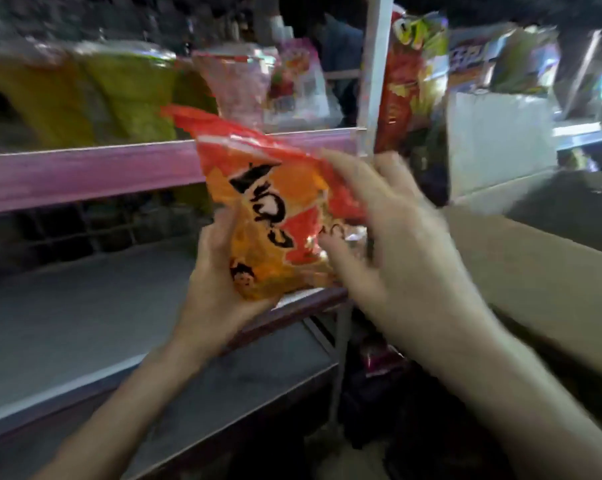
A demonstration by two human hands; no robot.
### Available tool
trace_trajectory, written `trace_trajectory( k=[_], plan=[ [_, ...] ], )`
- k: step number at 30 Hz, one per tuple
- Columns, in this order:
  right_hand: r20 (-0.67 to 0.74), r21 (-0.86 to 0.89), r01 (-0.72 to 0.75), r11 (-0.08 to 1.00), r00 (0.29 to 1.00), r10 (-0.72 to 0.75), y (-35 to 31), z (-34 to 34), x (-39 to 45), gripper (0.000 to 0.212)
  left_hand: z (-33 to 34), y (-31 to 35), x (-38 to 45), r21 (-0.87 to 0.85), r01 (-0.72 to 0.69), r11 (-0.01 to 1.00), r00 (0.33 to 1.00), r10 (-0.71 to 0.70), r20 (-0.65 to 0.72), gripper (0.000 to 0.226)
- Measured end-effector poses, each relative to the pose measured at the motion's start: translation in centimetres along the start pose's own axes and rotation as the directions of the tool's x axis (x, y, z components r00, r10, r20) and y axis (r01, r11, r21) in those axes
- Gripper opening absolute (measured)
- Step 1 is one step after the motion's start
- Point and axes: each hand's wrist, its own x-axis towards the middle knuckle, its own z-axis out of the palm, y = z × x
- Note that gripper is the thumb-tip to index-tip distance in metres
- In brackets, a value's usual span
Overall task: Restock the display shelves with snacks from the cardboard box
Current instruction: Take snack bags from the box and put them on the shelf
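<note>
The left hand (pixel 220 289) grips the bag (pixel 275 209) from below, fingers curled round its lower left corner. The right hand (pixel 389 244) is blurred; its fingers look spread and loose against the bag's right edge, touching it, though I cannot tell for sure whether any of them pinch the foil. So the bag sits between the two hands, held mostly by the left.

The bag is orange and red, standing nearly upright, its long axis tipped a little so the crimped top leans up and left. Just behind that top runs the pink edge of the upper shelf (pixel 85 174), already lined with yellow bags (pixel 85 95) and a clear packet (pixel 233 88). Below and left of the bag lies the grey middle shelf (pixel 67 317), bare along the stretch nearest the hands. Right of the bag, past the post (pixel 375 74), is the cardboard box (pixel 541 271), nearer the right hand.

I judge the bag is bound for the grey shelf: it lies left and forward of the hands, so the left one is better placed to set it down.
</note>
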Motion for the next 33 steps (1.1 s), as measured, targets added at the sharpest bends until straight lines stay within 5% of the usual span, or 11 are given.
trace_trajectory(
  k=[3, 7, 10, 15, 17, 19, 22, 24, 29, 33],
  plan=[
    [0.036, 0.204, -0.084, 0.975, 0.996, 0.078, -4.1, 8.1, 1.2, 0.055, -2.3, -3.4, -1.1, 0.233, 0.160, 0.959, 0.987, -0.159, -0.023, 0.109],
    [0.045, 0.384, -0.215, 0.898, 0.976, 0.215, -3.5, 15.7, 2.4, 0.056, -5.8, -4.6, -1.5, 0.439, 0.203, 0.875, 0.963, -0.261, 0.074, 0.104],
    [0.082, 0.366, -0.157, 0.917, 0.987, 0.136, -4.0, 18.4, 4.4, 0.054, -8.4, -5.4, -1.7, 0.530, 0.208, 0.822, 0.932, -0.330, 0.146, 0.086],
    [0.187, 0.312, -0.117, 0.943, 0.981, 0.060, -3.2, 20.4, 5.8, 0.053, -9.2, -8.1, -4.6, 0.429, 0.435, 0.792, 0.868, -0.496, 0.036, 0.101],
    [0.189, 0.326, -0.226, 0.918, 0.967, 0.171, -2.9, 21.2, 6.0, 0.062, -9.5, -8.7, -4.8, 0.357, 0.491, 0.794, 0.855, -0.518, -0.024, 0.107],
    [0.342, 0.345, -0.393, 0.852, 0.898, 0.275, -2.4, 22.1, 5.7, 0.076, -10.1, -9.4, -4.7, 0.349, 0.538, 0.767, 0.823, -0.568, -0.019, 0.113],
    [0.639, 0.478, -0.462, 0.747, 0.766, 0.065, -2.8, 23.3, 3.9, 0.089, -11.0, -10.0, -4.3, 0.475, 0.587, 0.656, 0.733, -0.680, 0.033, 0.117],
    [0.643, 0.493, -0.421, 0.761, 0.765, 0.007, -3.3, 25.0, 3.4, 0.086, -11.4, -10.2, -4.2, 0.528, 0.583, 0.618, 0.697, -0.714, 0.065, 0.118],
    [0.638, 0.407, -0.539, 0.737, 0.746, 0.193, -3.0, 28.6, 5.3, 0.095, -11.2, -11.1, -3.4, 0.617, 0.546, 0.566, 0.660, -0.745, 0.099, 0.116],
    [0.537, 0.515, -0.505, 0.693, 0.820, 0.199, -4.0, 29.3, 7.3, 0.083, -11.0, -11.9, -1.5, 0.606, 0.451, 0.655, 0.780, -0.620, 0.090, 0.097]
  ],
)
